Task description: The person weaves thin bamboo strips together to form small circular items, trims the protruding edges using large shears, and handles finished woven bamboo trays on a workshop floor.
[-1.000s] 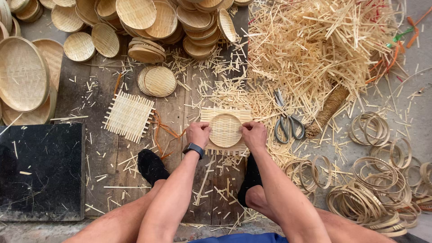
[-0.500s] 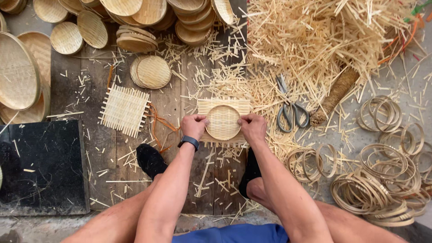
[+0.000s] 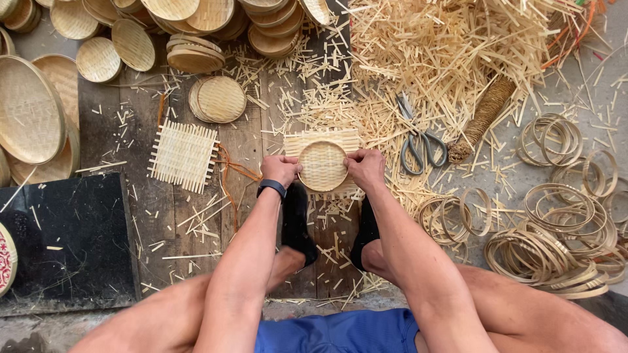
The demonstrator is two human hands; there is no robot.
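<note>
Gripping a round hoop (image 3: 322, 165) on a square woven mat (image 3: 322, 138), the left hand (image 3: 281, 170) and right hand (image 3: 366, 168) curl closed at its edges, on the plank floor (image 3: 248, 216) beside scissors (image 3: 418, 140).

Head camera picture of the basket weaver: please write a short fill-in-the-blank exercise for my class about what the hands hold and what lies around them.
1. Both the left hand and the right hand grip a round hoop pressed onto a woven ____.
2. The scissors lie to the ____ of the hoop.
3. The wristband is on the ____ wrist.
4. The spare square mat rests on wooden ____.

Missing words: mat; right; left; planks
</note>
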